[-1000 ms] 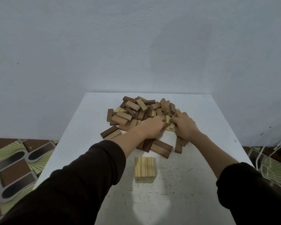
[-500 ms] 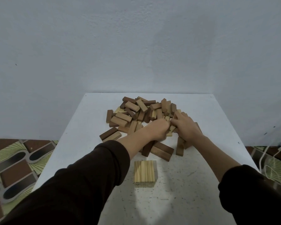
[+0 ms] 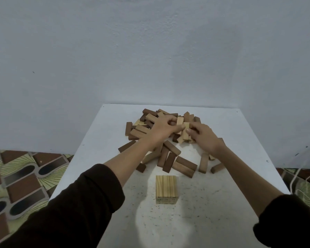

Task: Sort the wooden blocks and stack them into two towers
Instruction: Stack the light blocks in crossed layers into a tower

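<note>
left hand [image 3: 159,130]: over the middle of the block pile [image 3: 141,130], knuckles up, fingers curled round pale blocks [image 3: 185,128] at the pile's top.
right hand [image 3: 205,138]: over the pile's right half, fingers and thumb curled in, pinching the same pale blocks from the right; the two hands nearly touch.
pale blocks: two or three light pieces held together between the hands, raised a bit above the pile; exact count unclear, fingers cover part.
block pile: mixed dark brown and light wooden blocks, jumbled, lying at all angles, unsorted.
loose dark blocks [image 3: 185,164]: spilled from the pile's near edge, flat on the table, some touching each other.
lone blocks [image 3: 203,162]: just off the pile's near right edge, under the right wrist.
pale stack [image 3: 166,186]: light blocks side by side in a neat square, nearer the camera than the pile, apart from it; one low tower begun, layer count unclear.
table [image 3: 240,140]: white, speckled, carries the pile.
sleeves [image 3: 70,203]: dark, pushed up both forearms, nearer the camera than the pile.
wall [image 3: 150,51]: plain pale, behind the pile.
floor [image 3: 16,176]: patterned tiles, left of the pile beyond the table edge.
cord [image 3: 297,174]: white, far right of the pile, off the table.
</note>
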Available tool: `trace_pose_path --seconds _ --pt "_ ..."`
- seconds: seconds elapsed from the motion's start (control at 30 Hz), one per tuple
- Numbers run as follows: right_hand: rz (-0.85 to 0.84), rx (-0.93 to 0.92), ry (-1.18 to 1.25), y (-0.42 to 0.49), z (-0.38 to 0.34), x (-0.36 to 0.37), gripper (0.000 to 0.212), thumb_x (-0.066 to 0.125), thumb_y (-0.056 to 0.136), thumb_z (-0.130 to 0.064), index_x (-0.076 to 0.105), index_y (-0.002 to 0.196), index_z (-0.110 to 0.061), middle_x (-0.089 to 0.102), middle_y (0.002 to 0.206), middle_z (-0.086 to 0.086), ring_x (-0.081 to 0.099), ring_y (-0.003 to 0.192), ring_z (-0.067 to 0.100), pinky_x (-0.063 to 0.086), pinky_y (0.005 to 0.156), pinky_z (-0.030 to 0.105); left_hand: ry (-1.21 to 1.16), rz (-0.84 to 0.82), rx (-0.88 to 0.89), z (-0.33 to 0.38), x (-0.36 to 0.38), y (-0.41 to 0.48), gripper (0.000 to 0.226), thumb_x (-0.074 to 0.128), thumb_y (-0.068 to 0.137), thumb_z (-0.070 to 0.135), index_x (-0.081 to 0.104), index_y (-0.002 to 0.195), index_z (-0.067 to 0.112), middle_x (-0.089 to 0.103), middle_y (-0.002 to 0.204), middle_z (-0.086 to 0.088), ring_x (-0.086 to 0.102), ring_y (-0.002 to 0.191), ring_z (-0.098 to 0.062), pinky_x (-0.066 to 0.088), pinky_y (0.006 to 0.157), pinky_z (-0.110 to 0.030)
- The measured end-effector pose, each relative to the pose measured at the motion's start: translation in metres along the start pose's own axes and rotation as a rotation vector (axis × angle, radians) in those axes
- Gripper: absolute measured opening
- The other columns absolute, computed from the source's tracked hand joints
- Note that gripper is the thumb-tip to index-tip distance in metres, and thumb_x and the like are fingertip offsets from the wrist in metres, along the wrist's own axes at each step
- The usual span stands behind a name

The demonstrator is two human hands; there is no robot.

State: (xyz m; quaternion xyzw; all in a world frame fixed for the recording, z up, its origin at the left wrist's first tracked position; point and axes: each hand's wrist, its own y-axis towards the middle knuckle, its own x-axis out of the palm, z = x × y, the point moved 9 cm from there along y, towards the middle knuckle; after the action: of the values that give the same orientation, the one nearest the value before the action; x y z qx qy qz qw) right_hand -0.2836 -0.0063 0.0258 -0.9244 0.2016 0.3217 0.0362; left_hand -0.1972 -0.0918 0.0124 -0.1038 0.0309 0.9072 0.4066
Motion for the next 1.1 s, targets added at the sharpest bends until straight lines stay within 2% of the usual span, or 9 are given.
trace_pose_path --seconds 0.07,0.2,0.33,0.43,0.57,0.67,0.77,0.87,1.1 --pt "-0.051 -0.007 0.019 -0.007 -0.018 0.007 0.033 0.047 0.097 -0.01 0.048 0.066 -0.021 0.044 0.065 -0.006 0.039 0.059 0.006 0.034 0.054 0.01 -0.087 0.01 -0.017 0.0 -0.01 -0.009 0.008 0.066 0.087 0.01 0.066 0.095 0.008 0.063 0.067 0.01 0.061 0.072 -0.009 0.055 0.079 -0.034" --pt "-0.065 -0.021 0.022 -0.012 -0.045 0.018 0.027 0.055 0.094 -0.015 0.052 0.069 -0.008 0.045 0.065 0.0 0.039 0.056 0.009 0.033 0.05 0.009 -0.139 0.033 -0.015 0.005 -0.032 -0.035 0.009 0.063 0.089 0.007 0.064 0.093 -0.001 0.061 0.064 0.011 0.057 0.057 0.004 0.045 0.056 -0.012" --pt "-0.049 -0.081 0.043 -0.012 -0.072 0.033 0.014 0.055 0.093 -0.009 0.068 0.089 -0.008 0.06 0.078 0.001 0.05 0.066 0.009 0.041 0.066 0.024 -0.29 0.107 -0.059 -0.003 -0.067 -0.061 0.013 0.065 0.087 0.01 0.064 0.097 0.001 0.063 0.084 -0.004 0.059 0.064 -0.008 0.047 0.061 -0.022" --pt "-0.053 -0.121 0.037 -0.016 -0.094 0.051 0.021 0.05 0.093 -0.004 0.068 0.099 -0.014 0.059 0.089 -0.009 0.051 0.079 0.002 0.04 0.072 0.013 -0.357 0.183 -0.082 -0.019 -0.099 -0.083 0.01 0.064 0.087 0.007 0.066 0.096 0.004 0.066 0.09 -0.009 0.063 0.077 -0.017 0.052 0.071 -0.027" --pt "-0.116 -0.053 -0.035 -0.023 -0.103 0.088 0.012 0.055 0.092 -0.012 0.063 0.101 -0.014 0.054 0.091 -0.008 0.051 0.083 0.005 0.04 0.065 0.008 -0.183 0.248 -0.14 -0.05 -0.132 -0.111 0.02 0.07 0.083 0.008 0.067 0.101 0.0 0.069 0.097 -0.014 0.065 0.086 -0.022 0.053 0.081 -0.031" --pt "-0.252 0.009 -0.165 -0.033 -0.101 0.126 0.009 0.059 0.089 -0.012 0.064 0.083 -0.018 0.059 0.086 -0.008 0.057 0.086 0.012 0.047 0.074 0.022 -0.023 0.258 -0.195 -0.076 -0.141 -0.132 0.019 0.074 0.078 0.006 0.067 0.095 0.001 0.062 0.069 -0.004 0.058 0.064 -0.014 0.053 0.066 -0.023" --pt "-0.341 0.048 -0.299 -0.042 -0.092 0.164 0.013 0.057 0.087 -0.003 0.068 0.087 0.003 0.068 0.095 0.01 0.062 0.093 0.026 0.05 0.078 0.034 0.11 0.24 -0.245 -0.101 -0.14 -0.148 0.021 0.078 0.075 0.005 0.066 0.092 0.006 0.053 0.053 0.005 0.051 0.056 -0.014 0.047 0.065 -0.03" --pt "-0.315 0.106 -0.34 -0.043 -0.076 0.188 0.019 0.052 0.087 -0.003 0.068 0.093 0.005 0.067 0.101 0.019 0.061 0.097 0.031 0.051 0.082 0.039 0.207 0.24 -0.252 -0.113 -0.139 -0.155 0.026 0.08 0.072 0.01 0.068 0.095 0.01 0.057 0.064 -0.001 0.054 0.064 -0.02 0.05 0.072 -0.035" --pt "-0.268 0.104 -0.36 -0.047 -0.069 0.2 0.022 0.044 0.085 0.009 0.061 0.095 0.001 0.056 0.1 0.015 0.05 0.09 0.026 0.04 0.071 0.031 0.464 0.285 -0.22 -0.115 -0.147 -0.161 0.049 0.078 0.077 0.023 0.062 0.122 0.011 0.054 0.1 -0.003 0.053 0.09 -0.014 0.037 0.08 -0.016"
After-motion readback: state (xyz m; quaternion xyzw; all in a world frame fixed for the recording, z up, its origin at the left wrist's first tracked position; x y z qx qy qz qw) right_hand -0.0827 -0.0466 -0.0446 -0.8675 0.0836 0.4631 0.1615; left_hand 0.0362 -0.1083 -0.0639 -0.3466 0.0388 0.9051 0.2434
